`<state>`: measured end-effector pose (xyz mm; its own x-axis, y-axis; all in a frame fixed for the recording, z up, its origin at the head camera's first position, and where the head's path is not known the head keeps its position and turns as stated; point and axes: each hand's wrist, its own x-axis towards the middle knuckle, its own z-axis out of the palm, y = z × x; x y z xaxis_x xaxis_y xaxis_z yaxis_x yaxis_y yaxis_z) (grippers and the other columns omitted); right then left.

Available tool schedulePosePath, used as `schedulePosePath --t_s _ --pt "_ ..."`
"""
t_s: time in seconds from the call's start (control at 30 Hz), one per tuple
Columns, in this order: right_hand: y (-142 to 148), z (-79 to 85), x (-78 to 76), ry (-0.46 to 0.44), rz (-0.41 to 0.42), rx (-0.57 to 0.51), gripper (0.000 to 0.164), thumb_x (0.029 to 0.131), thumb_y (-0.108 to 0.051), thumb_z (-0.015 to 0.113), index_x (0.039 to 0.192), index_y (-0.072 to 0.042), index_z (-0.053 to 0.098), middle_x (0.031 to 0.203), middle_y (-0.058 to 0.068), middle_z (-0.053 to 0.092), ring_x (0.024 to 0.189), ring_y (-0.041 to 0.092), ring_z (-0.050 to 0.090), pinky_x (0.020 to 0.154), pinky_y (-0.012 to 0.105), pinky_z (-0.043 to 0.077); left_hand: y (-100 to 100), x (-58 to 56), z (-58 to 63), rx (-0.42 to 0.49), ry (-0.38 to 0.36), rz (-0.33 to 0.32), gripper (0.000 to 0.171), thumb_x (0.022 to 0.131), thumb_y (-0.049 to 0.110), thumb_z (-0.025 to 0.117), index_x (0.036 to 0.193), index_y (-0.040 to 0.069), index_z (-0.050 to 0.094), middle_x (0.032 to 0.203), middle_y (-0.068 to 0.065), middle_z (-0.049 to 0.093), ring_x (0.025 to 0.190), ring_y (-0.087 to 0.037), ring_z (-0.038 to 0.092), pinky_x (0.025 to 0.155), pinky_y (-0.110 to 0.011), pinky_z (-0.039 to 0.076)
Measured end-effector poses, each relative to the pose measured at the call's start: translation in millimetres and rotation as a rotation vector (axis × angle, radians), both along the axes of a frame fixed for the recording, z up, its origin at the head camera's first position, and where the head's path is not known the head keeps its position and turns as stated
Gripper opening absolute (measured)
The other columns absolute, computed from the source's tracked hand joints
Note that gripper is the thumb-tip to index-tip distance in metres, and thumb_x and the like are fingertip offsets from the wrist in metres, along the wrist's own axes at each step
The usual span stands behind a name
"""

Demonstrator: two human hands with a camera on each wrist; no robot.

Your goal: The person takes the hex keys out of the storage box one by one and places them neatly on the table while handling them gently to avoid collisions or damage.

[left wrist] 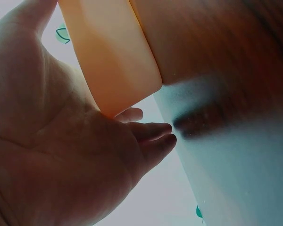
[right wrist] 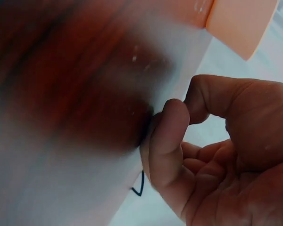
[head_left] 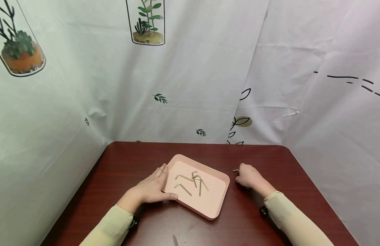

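Observation:
A pink rectangular tray (head_left: 205, 209) lies turned at an angle on the table, with several brass-coloured hex keys (head_left: 185, 190) loose inside. My left hand (head_left: 151, 188) rests along its left side, fingers extended by the edge and thumb at the near rim. From the left wrist, a tray corner (left wrist: 118, 56) shows between the thumb and fingers (left wrist: 153, 131). Right of the tray, my right hand (head_left: 249, 176) pinches a hex key (head_left: 235, 170) close to the tabletop; its short end sticks out left and most is hidden. The right wrist view shows curled fingers (right wrist: 169, 132) against the thumb.
The dark red-brown table (head_left: 140, 225) has rounded far corners. White printed cloth (head_left: 184, 78) hangs behind it and on both sides. A thin brownish stick-like thing (head_left: 175, 240) shows at the bottom edge of the head view.

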<state>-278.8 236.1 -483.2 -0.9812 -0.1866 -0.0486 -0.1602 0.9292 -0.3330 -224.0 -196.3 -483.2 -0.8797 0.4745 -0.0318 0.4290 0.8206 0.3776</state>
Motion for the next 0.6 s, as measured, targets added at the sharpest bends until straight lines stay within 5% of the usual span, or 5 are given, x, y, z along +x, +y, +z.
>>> schedulePosePath --t_s 0.3,0.5,0.6 --pt "-5 0.6 0.5 0.061 0.007 0.098 0.019 0.08 -0.001 0.071 0.093 0.006 0.059 0.069 0.011 0.06 0.051 0.026 0.061 0.057 0.04 0.055 0 0.4 1.3 0.001 -0.001 -0.003 0.135 0.091 0.08 0.073 0.17 -0.016 0.018 0.178 -0.037 0.019 0.165 -0.053 0.024 0.131 -0.06 0.031" --pt "9 -31.9 -21.6 0.167 0.03 0.151 0.022 0.077 -0.008 0.074 0.091 0.002 0.06 0.08 0.018 0.067 0.067 0.035 0.067 0.064 0.051 0.059 0 -0.5 0.4 0.0 0.004 -0.004 0.135 0.091 0.08 0.074 0.17 -0.016 0.019 0.178 -0.037 0.019 0.165 -0.053 0.024 0.131 -0.061 0.03" --pt "5 -24.1 -17.3 0.132 0.006 0.155 0.022 0.079 -0.007 0.074 0.094 0.003 0.061 0.082 0.02 0.069 0.073 0.038 0.071 0.068 0.055 0.06 0 -0.5 0.2 -0.001 0.003 -0.002 0.135 0.091 0.08 0.073 0.17 -0.016 0.019 0.178 -0.037 0.019 0.165 -0.053 0.024 0.131 -0.061 0.03"
